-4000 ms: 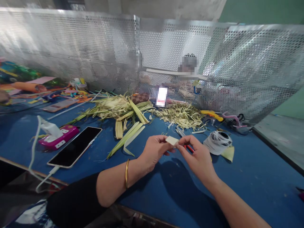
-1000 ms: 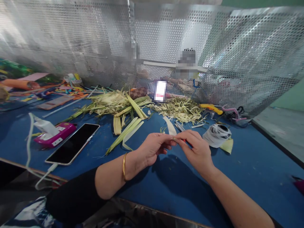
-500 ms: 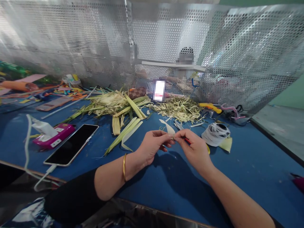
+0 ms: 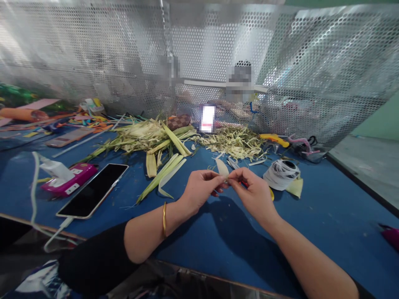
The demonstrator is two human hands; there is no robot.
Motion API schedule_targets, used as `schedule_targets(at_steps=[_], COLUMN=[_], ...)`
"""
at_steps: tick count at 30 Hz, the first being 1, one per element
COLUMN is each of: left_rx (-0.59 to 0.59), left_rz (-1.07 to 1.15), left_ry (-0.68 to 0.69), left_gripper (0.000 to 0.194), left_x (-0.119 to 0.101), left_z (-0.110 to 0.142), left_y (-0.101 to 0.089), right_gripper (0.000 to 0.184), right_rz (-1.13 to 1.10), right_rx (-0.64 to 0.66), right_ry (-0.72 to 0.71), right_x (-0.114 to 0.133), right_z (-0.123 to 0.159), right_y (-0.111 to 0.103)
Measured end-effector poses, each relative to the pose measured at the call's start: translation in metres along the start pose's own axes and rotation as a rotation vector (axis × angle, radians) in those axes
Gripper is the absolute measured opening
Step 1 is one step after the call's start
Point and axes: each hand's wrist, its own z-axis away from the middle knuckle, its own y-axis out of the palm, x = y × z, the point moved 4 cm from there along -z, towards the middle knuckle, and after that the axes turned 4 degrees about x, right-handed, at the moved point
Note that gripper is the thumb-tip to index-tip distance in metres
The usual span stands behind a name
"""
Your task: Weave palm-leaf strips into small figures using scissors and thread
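Note:
Between my two hands a pale, petal-shaped piece of corn husk [image 4: 222,167] stands up, its lower end pinched by fingertips. My left hand [image 4: 204,187] is closed on that lower end with thumb and index finger. My right hand [image 4: 254,194] meets it there, thumb and finger pressed together at the same spot; whether a thread is in them is too small to tell. Scissors [image 4: 233,162] lie on the table behind and under my right hand, with bits of red and yellow handle showing. Right of that hand stands a spool of white string [image 4: 282,175].
Corn husks [image 4: 140,135] are piled at the back left, shredded husk strips [image 4: 235,143] at the back middle. Several long husk leaves [image 4: 162,176] lie left of my hands. A phone [image 4: 93,191] and a magenta power strip [image 4: 70,179] with a cable sit further left. A perforated metal screen [image 4: 205,45] stands behind.
The view has shifted slightly. My hands stay together at the husk's lower end, and the husk piece looks a little more upright.

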Motion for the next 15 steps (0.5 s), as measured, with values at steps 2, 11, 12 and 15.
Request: schedule_targets(at_steps=[2,11,12,15], left_rx=[0.008,0.045,0.045,0.042], left_rz=[0.002,0.124,0.141,0.173], left_ry=[0.009,-0.1,-0.112,-0.122], left_gripper=[0.014,0.016,0.016,0.018], left_x=[0.0002,0.0064,0.0067,0.0068], left_z=[0.0001,-0.0026,-0.0026,-0.0023], left_y=[0.0002,0.0003,0.0001,-0.0005], right_gripper=[0.006,0.01,0.008,0.006], right_rz=[-0.004,-0.21,-0.212,-0.115], right_rx=[0.004,0.029,0.025,0.027], right_ry=[0.002,0.06,0.032,-0.104], right_x=[-0.0005,-0.0017,-0.0003,0.006], right_z=[-0.0003,-0.003,-0.0028,-0.0014], right_y=[-0.0002,-0.0004,-0.0008,-0.0024])
